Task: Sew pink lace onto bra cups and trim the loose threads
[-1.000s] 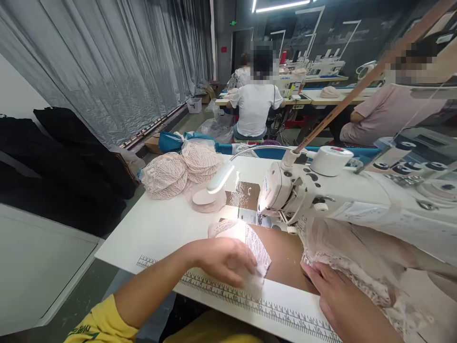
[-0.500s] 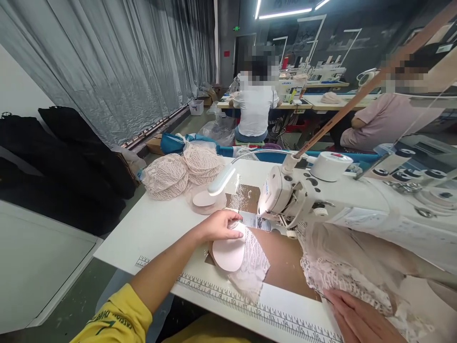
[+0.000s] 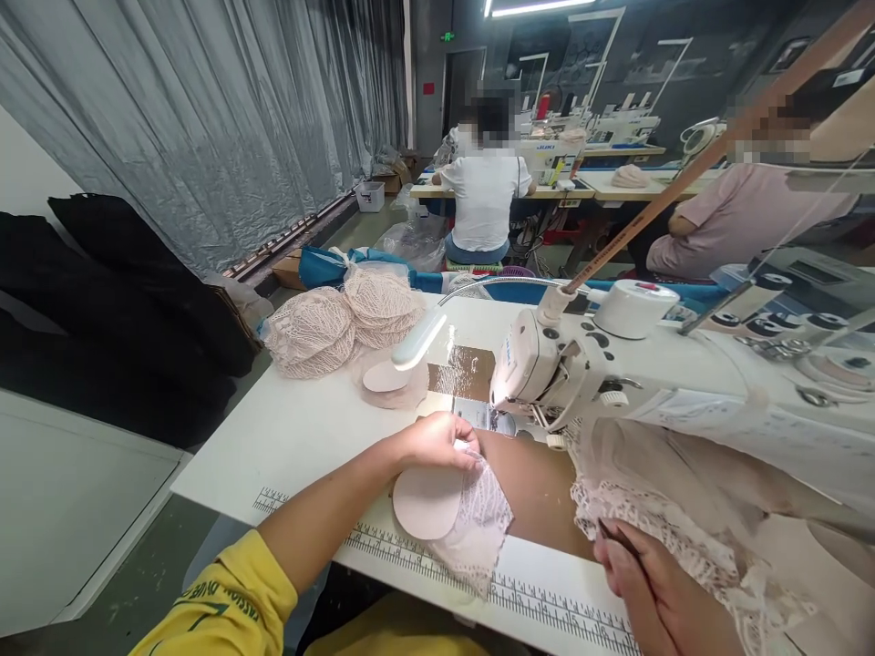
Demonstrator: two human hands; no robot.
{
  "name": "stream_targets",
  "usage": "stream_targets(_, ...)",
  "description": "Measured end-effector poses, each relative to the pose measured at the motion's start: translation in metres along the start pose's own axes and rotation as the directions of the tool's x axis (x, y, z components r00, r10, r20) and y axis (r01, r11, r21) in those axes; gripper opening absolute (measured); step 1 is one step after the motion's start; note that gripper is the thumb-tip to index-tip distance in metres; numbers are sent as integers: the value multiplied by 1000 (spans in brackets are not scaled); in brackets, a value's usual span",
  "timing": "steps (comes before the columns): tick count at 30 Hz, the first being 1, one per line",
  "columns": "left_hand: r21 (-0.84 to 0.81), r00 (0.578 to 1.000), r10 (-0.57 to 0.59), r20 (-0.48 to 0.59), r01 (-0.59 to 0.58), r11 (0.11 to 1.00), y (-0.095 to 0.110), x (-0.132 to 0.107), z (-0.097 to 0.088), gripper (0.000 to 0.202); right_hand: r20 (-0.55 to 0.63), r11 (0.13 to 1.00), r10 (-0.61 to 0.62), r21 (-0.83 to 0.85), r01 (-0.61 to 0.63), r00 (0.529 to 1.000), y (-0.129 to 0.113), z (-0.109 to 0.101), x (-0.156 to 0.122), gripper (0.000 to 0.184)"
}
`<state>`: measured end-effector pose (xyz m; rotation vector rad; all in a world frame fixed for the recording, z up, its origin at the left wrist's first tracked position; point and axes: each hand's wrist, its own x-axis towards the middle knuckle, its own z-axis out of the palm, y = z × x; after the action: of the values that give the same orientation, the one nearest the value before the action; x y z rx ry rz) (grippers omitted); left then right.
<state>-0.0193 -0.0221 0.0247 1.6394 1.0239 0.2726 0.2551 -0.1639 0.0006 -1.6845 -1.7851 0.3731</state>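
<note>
My left hand (image 3: pixel 447 442) pinches the top edge of a pale pink bra cup (image 3: pixel 427 501) near the front of the sewing machine. A lace panel (image 3: pixel 487 510) is joined to the cup's right side and spreads toward the ruler edge. On the right, my right hand (image 3: pixel 649 583) is closed around slim dark tweezers (image 3: pixel 623 539), their tip pointing up and left. That tip is close to a heap of beige lace and mesh fabric (image 3: pixel 656 492). The sewing machine (image 3: pixel 547 364) stands behind both hands, its needle area not clearly visible.
Stacked lace cups (image 3: pixel 311 333) lie at the table's back left, with another cup (image 3: pixel 386 376) nearer. A lamp (image 3: pixel 420 337) leans over the machine bed. Printed rulers (image 3: pixel 533 597) run along the front edge. Thread spools (image 3: pixel 766 296) stand at right. Two people sit beyond.
My left hand has shifted slightly right along the cup's top, and the cup has moved a little left and nearer. My right hand has risen and turned, bringing the tweezers up.
</note>
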Motion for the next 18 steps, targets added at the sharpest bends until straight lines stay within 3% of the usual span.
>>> stream_targets(5,-209,996,-23,86,41,977,-6,-11,-3,35,190,976,-1,213,-40,982,-37,15,30,41)
stream_targets(9,-340,990,-12,137,58,939,-14,-16,-1,39,331,962,-20,264,-72,943,-54,24,51,48)
stream_targets(14,-413,989,15,145,46,910,-20,-17,0,43,447,944,-116,326,-41,887,-57,36,71,51)
stream_targets(18,-456,987,36,158,41,889,-19,-18,0,41,492,945,-103,319,-69,865,-53,44,74,48)
